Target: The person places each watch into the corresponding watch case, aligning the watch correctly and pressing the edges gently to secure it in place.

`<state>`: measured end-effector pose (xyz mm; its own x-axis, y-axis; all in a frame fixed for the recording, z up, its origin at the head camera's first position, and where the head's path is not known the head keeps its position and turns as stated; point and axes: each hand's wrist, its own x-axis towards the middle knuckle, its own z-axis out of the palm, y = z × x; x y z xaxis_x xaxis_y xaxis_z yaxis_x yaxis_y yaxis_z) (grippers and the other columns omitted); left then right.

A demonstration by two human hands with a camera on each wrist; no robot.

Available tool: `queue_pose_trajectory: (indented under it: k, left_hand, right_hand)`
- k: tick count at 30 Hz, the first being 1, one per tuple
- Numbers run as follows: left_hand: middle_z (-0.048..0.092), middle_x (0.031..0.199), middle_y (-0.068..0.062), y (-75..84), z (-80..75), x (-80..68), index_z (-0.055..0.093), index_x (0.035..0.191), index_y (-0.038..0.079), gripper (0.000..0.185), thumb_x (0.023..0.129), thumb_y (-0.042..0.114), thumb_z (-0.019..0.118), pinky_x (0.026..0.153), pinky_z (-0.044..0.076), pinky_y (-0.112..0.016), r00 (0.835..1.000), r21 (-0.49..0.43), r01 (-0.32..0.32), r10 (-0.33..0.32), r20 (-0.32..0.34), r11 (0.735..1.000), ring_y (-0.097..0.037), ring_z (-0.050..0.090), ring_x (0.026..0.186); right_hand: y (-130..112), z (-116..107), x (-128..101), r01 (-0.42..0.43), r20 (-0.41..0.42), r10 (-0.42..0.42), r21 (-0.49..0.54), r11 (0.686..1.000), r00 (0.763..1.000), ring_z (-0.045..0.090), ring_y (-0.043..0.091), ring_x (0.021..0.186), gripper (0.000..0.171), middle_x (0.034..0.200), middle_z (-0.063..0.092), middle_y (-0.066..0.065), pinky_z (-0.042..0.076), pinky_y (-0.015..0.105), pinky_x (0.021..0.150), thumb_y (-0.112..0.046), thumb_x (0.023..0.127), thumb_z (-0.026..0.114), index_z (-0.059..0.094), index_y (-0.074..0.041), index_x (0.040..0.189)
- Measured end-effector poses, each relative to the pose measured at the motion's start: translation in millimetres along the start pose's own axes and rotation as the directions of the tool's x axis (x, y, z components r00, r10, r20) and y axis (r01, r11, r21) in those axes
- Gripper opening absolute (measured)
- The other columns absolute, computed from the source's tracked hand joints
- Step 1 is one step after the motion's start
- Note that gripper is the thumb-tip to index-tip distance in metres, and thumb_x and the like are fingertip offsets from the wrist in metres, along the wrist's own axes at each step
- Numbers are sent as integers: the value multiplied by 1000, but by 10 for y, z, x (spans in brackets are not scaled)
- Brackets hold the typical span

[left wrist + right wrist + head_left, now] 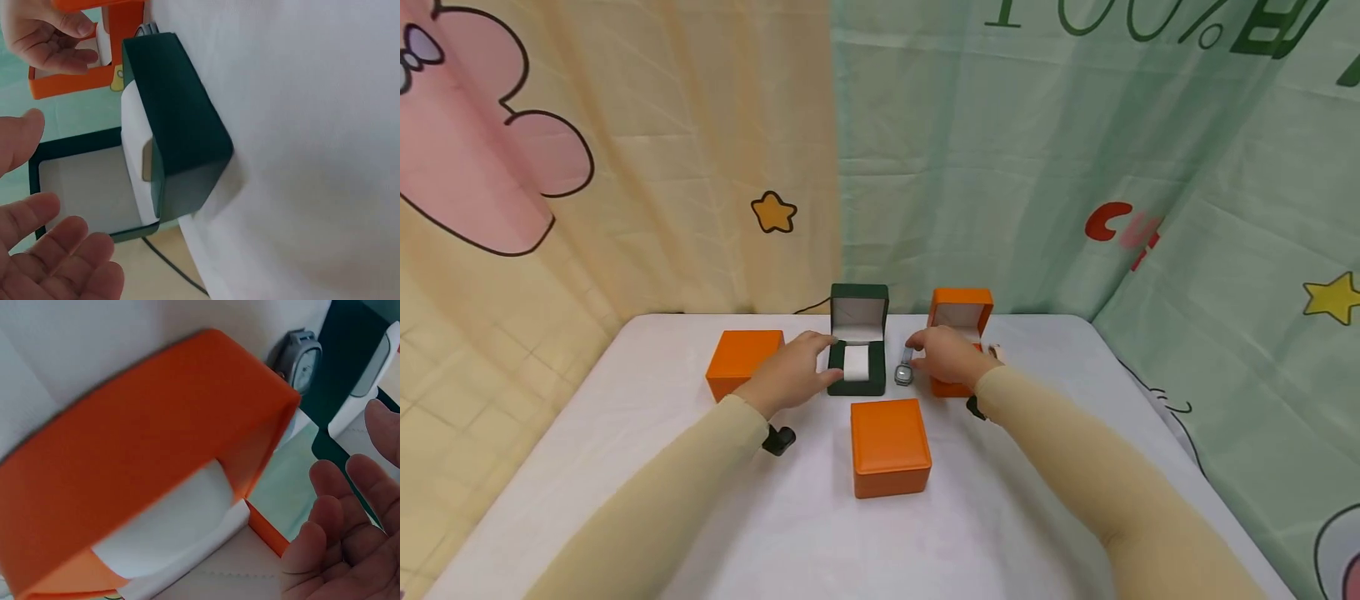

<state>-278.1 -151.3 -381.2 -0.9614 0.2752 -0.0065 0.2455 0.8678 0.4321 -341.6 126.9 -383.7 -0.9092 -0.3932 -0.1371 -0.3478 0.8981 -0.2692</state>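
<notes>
A dark green watch box (pixel 857 389) stands with its lid up, a white cushion (pixel 856 363) inside. My left hand (pixel 797 367) is at its left side, thumb and fingers spread apart with nothing between them. To the right, a second box, orange (pixel 156 425), also stands with raised lid and holds a white cushion (pixel 181 519). Over this orange box is my right hand (pixel 951 354), its fingers (pixel 328 481) loosely bent and holding nothing. Between the two opened boxes lies a silver wristwatch (pixel 904 373), close to the right hand's fingertips.
One closed orange box (pixel 891 450) sits in front, nearer to me. Another closed orange box (pixel 744 354) is at the left, partly behind the left hand. A small object (pixel 995 351) shows just right of the right hand. Curtains hang behind the white-covered table (pixel 1000 533).
</notes>
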Motion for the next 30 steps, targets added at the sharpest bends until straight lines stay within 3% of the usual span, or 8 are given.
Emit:
queue_pose_trajectory:
  k: [6,12,18,25,30]
  left_hand:
    - [43,164,-16,53,96,111,48,158,13,71,99,44,72,120,43,-56,999,-1,36,-36,28,999,-36,51,145]
    - [39,165,-18,10,185,242,47,158,12,72,99,45,72,120,42,-55,998,-12,60,-60,29,998,-38,51,144]
    - [33,167,-19,-72,296,346,43,161,12,76,99,46,71,122,40,-56,995,-33,90,-89,36,995,-39,48,146]
    - [25,170,-19,-79,406,449,37,163,10,83,98,45,73,123,39,-55,989,-73,135,-130,69,988,-38,50,143]
    - [20,171,-19,-49,441,483,34,165,10,84,98,44,74,122,40,-56,985,-90,159,-152,77,983,-37,55,136]
  right_hand:
    - [7,104,-75,-10,-8,11,44,999,1000,63,28,126,46,137,70,9,51,46,114,-25,100,75,66,-14,143]
    - [9,248,-82,-18,-46,15,-53,998,999,58,30,120,51,132,72,6,50,47,112,-35,96,79,68,-13,141]
    - [-36,310,-52,-28,-61,21,-107,994,998,62,26,111,57,123,76,5,53,44,109,-41,91,83,69,-12,138]
    - [-23,385,-11,18,-111,-49,-264,964,993,58,24,96,42,90,74,-1,53,40,93,-47,89,83,77,-13,115]
    - [-17,401,5,19,-119,-57,-293,956,991,54,23,92,37,82,70,-3,48,38,87,-47,89,83,77,-14,104]
